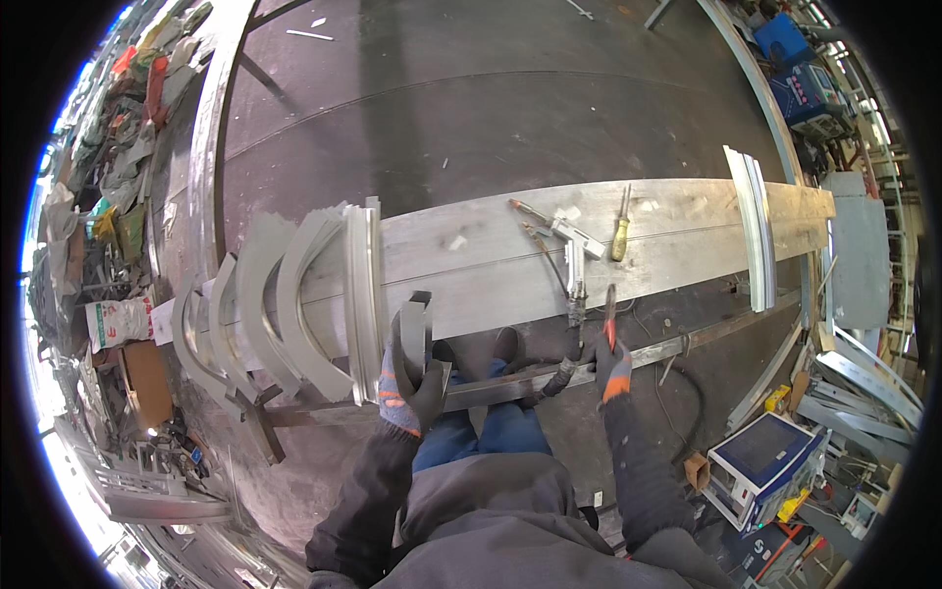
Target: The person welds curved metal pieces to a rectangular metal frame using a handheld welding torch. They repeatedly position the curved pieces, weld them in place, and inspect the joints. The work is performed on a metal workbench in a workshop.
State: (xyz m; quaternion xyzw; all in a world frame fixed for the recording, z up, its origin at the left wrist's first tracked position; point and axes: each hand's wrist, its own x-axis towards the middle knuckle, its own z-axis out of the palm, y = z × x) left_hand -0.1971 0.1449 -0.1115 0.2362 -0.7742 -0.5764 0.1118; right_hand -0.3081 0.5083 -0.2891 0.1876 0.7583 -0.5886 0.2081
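My left hand (422, 391), in a dark glove with a grey and orange cuff, is closed round a short bent grey metal piece (416, 329) at the bench's near edge. My right hand (613, 365), gloved alike, grips a slim red-handled tool (610, 319) whose tip points away from me; its exact kind is too small to tell. Just beyond it, on the metal-topped bench (461, 280), lies a silver welding gun (577, 240) with its dark hose running over the near edge. To the gun's right is a screwdriver (621, 231) with a yellow handle.
Several curved grey metal strips (260, 304) stand at the bench's left end beside straight profiles (363, 294). More long profiles (752, 231) lie across its right end. A blue and white machine (765, 452) sits at lower right, near piled metal offcuts (863, 393).
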